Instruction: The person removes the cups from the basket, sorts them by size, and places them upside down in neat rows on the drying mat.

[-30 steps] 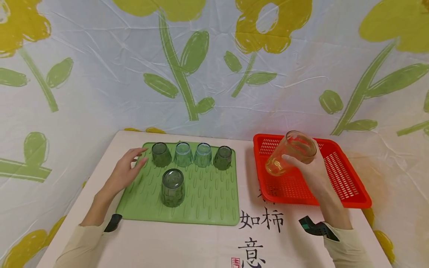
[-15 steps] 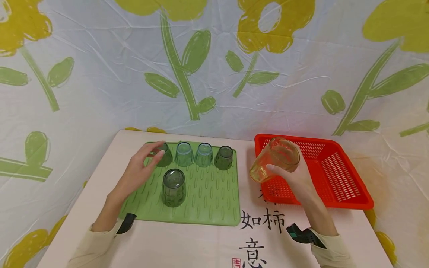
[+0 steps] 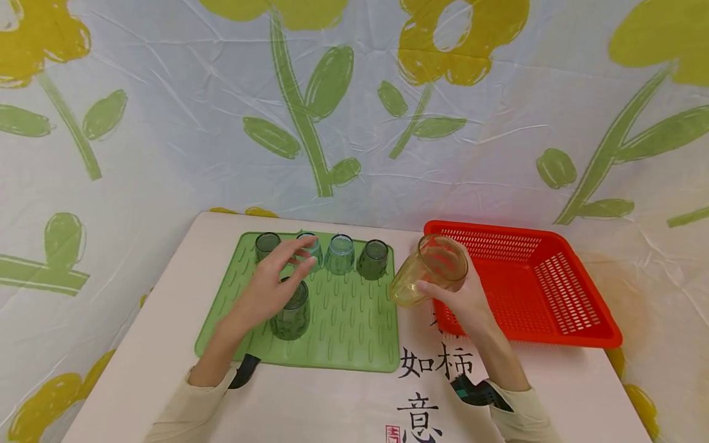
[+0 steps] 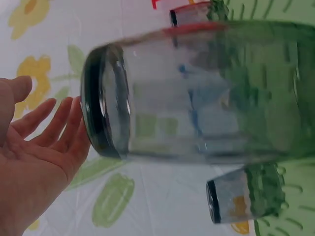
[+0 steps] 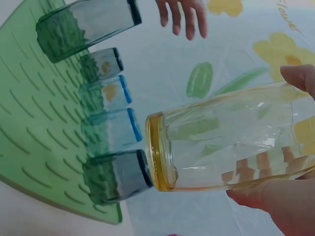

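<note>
My right hand [image 3: 468, 301] grips a yellow-tinted drinking glass [image 3: 408, 288] near its wide mouth. The glass is tilted, its thick base towards the green mat [image 3: 351, 332], in the gap beside the red basket. My left hand [image 3: 264, 292] hovers over the mat with fingers spread and nothing in them. Below it stands a large grey-green glass [image 3: 290, 326], partly hidden by the hand in the head view and close up in the left wrist view [image 4: 197, 98]. Along the mat's far edge is a row of smaller glasses, two blue [image 3: 340, 255] between two dark ones [image 3: 373, 261].
The red plastic basket [image 3: 576, 295] stands on the right of the table [image 3: 332, 406], its mesh floor showing. Black characters [image 3: 416, 363] are printed on the table cover. A flower-patterned cloth [image 3: 221, 141] hangs close behind the mat and basket.
My right hand has carried the yellow glass left from above the basket towards the mat. My left hand has moved right, from the mat's left edge to above the large glass.
</note>
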A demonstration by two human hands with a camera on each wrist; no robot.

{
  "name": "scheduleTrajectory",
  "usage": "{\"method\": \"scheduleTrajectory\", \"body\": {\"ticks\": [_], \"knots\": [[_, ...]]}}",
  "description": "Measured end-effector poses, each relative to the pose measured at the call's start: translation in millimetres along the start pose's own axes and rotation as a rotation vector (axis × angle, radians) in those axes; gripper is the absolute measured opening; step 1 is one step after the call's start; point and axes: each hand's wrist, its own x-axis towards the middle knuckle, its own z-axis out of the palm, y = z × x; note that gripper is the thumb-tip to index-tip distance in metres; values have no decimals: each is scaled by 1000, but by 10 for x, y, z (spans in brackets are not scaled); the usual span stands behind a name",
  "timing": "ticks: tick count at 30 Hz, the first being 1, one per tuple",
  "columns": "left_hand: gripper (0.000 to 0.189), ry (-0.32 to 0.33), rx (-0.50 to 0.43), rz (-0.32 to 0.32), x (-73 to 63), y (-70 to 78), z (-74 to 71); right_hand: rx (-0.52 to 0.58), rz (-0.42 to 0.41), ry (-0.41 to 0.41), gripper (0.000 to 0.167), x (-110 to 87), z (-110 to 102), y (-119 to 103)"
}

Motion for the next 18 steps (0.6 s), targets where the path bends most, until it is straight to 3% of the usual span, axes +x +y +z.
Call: {"method": "scheduleTrajectory", "body": {"ticks": [10, 18], "knots": [[47, -77, -82, 62, 26, 213, 318, 97, -59, -75, 78, -2, 214, 118], [54, -150, -120, 76, 0, 229, 602, 245, -128, -171, 83, 8, 375, 255]]}}
